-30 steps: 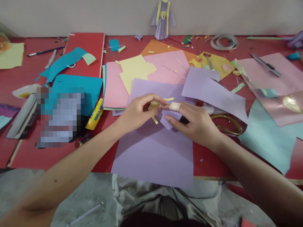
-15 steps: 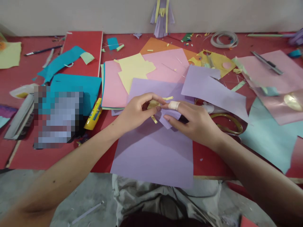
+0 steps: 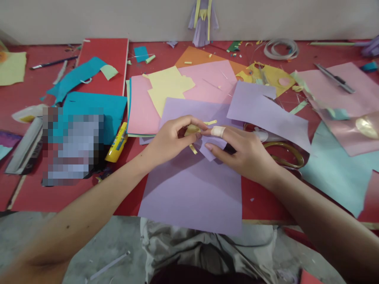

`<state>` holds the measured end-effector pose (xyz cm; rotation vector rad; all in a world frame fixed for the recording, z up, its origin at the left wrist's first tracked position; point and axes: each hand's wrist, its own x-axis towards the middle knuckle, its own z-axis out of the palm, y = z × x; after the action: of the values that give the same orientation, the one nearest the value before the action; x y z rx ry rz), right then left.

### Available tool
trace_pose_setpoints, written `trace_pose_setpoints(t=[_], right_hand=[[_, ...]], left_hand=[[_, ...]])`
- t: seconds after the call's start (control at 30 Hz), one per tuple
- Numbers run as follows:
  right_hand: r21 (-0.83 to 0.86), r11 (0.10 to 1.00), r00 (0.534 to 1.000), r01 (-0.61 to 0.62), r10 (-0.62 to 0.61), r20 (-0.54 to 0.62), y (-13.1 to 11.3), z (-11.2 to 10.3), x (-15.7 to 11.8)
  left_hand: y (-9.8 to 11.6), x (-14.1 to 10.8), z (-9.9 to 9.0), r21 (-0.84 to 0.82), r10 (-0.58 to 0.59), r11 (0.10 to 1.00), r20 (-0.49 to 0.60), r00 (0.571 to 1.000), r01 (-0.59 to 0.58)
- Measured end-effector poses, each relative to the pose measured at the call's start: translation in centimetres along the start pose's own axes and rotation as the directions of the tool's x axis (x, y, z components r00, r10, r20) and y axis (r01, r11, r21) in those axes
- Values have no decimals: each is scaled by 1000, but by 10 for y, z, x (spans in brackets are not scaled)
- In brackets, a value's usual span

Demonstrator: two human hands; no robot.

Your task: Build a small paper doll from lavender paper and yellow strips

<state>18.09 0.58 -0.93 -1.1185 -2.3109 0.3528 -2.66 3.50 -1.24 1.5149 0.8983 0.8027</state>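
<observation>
1. Small purple paper piece (image 3: 211,152) is between the two hands, over the large purple sheet (image 3: 192,197); yellow strips (image 3: 193,149) stick out beside the fingers.
2. Left hand (image 3: 168,138): fingers curled, thumb and fingertips pinching the piece; exact contact point hidden. Right hand (image 3: 251,152): index tip meets left fingertips, thumb presses the piece's lower part. White band (image 3: 218,131) on a right finger. Dark object by the right thumb, can't tell what.
3. Risks (judgement): too firm a pinch could crease the thin paper; uneven pull between the hands could tear it or skew a strip. Bulky band may dull the feel of the grip.
4. Edges: large sheet's near end overhangs the red table (image 3: 257,209) above the lap, so a forearm or knee could drag it.
5. Room: right side tight, with cut purple sheet (image 3: 266,106) and olive handle loop (image 3: 299,157) near the knuckles; a sideways swing might catch them. Left side has pink paper stack (image 3: 142,106) and yellow tube (image 3: 117,146) near the wrist. Most open room is toward the body, over the sheet's lower half.
</observation>
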Motion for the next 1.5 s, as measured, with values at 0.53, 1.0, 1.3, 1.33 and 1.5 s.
trace_pose_setpoints(t=[0.53, 1.0, 1.3, 1.33, 1.5], right_hand=[[30, 1000, 999, -7, 6, 44, 2, -1, 0], [-59, 998, 988, -36, 45, 146, 1, -4, -1], [-78, 996, 987, -35, 47, 154, 2, -4, -1], [-77, 996, 987, -34, 46, 156, 2, -4, -1], [-74, 996, 984, -47, 59, 168, 1, -4, -1]], left_hand=[[0, -1, 0, 79, 27, 996, -4, 1000, -27], [1, -2, 0, 145, 9, 989, 13, 1000, -11], [1, -1, 0, 130, -14, 991, 8, 1000, 13], [1, -1, 0, 131, -15, 991, 8, 1000, 14], [2, -1, 0, 125, -20, 992, 4, 1000, 19]])
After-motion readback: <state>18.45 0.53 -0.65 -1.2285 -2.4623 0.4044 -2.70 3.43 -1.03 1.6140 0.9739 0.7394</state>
